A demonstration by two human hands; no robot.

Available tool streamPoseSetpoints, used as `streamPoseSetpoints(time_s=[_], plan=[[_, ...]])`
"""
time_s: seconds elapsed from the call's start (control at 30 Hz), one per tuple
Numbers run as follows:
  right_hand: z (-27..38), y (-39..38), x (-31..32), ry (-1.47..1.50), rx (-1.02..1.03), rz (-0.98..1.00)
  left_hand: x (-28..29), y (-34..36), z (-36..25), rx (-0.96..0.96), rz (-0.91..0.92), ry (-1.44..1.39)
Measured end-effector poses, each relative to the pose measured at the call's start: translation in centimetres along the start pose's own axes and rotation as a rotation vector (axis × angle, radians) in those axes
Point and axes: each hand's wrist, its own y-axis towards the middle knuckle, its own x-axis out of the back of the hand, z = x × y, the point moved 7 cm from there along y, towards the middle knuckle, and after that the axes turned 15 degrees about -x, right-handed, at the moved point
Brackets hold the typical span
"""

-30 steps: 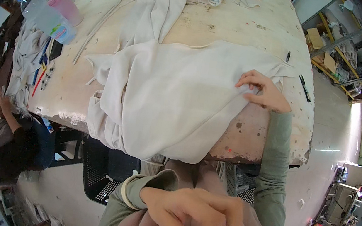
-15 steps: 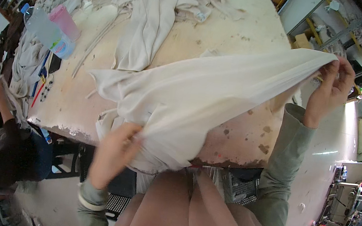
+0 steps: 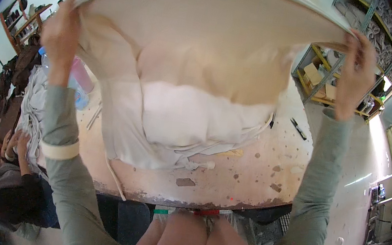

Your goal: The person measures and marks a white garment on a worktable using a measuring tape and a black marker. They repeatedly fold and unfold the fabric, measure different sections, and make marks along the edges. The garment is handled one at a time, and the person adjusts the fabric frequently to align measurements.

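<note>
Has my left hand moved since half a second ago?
Yes. Your left hand went up and leftward, from the near edge of the table to above and left of the pink cup in view.

Left hand (image 3: 62,35), right hand (image 3: 357,74) high, apart

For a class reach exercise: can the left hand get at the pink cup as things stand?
Probably not without letting go: the left hand grips the raised cloth, though the pink cup partly shows beside it.

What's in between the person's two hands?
A pale cloth. The head view shows it held up and spread from the left hand across to the right hand.
</note>
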Motion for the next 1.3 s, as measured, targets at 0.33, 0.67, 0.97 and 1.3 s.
streamPoseSetpoints(time_s=[0.33, 0.67, 0.97, 1.3], plan=[[-6.6, -18.5, 5.4, -0.553, 0.172, 0.814, 8.6, -19.6, -3.5, -0.122, 0.684, -0.302], [-12.0, -29.7, 8.4, 0.018, -0.808, 1.05, 12.8, -32.7, -10.4, 0.467, 0.833, -0.643], [-0.6, -32.1, 4.3, 0.177, -0.377, 2.171, 16.4, -27.5, -5.0, 0.907, -0.188, -0.514], [-10.9, -5.2, -6.0, 0.171, -0.58, 0.767, -5.0, -15.1, 4.0, 0.885, 0.441, -0.869]])
